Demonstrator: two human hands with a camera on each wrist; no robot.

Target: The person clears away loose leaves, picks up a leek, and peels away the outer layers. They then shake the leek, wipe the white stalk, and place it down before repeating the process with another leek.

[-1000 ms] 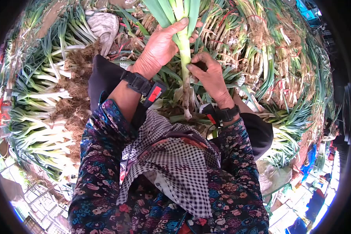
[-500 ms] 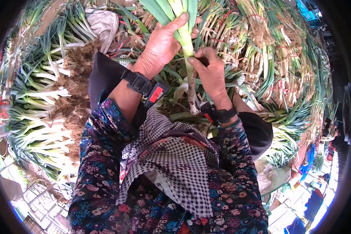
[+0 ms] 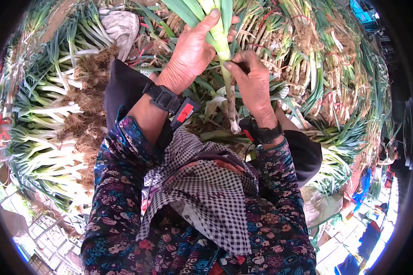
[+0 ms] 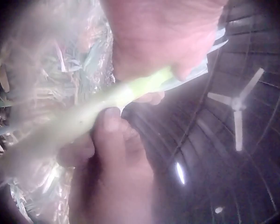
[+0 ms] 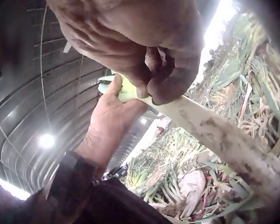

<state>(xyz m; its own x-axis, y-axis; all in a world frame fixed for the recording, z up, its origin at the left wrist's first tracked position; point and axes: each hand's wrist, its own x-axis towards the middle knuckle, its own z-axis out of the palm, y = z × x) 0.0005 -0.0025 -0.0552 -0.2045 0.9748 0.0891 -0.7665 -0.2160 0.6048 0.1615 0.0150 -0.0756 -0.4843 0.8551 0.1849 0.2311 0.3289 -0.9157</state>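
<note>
A long, thick green onion (image 3: 230,98) hangs slantwise between both hands, green leaves up, its pale root end low near the right wrist. My left hand (image 3: 190,55) grips it where the leaves part, thumb along the front. Just below, the thumb and forefinger of my right hand (image 3: 252,87) pinch at the stalk's right edge. In the right wrist view, the right fingertips (image 5: 154,95) press together at the stalk, which carries brown dirt on its lower part. In the left wrist view, the right thumb (image 4: 111,123) lies against the pale stalk.
Rooted green onions (image 3: 50,151) lie in a heap at the left, roots inward. Dirty, untrimmed bundles (image 3: 303,68) tied with red strips fill the right. A pale cloth sack (image 3: 124,30) lies at the upper left. Loose leaves (image 3: 211,136) litter the ground before the lap.
The green onion's root end has swung to the right and slightly up. My right hand has shifted right and a little up along with the stalk; the left hand stays nearly in place.
</note>
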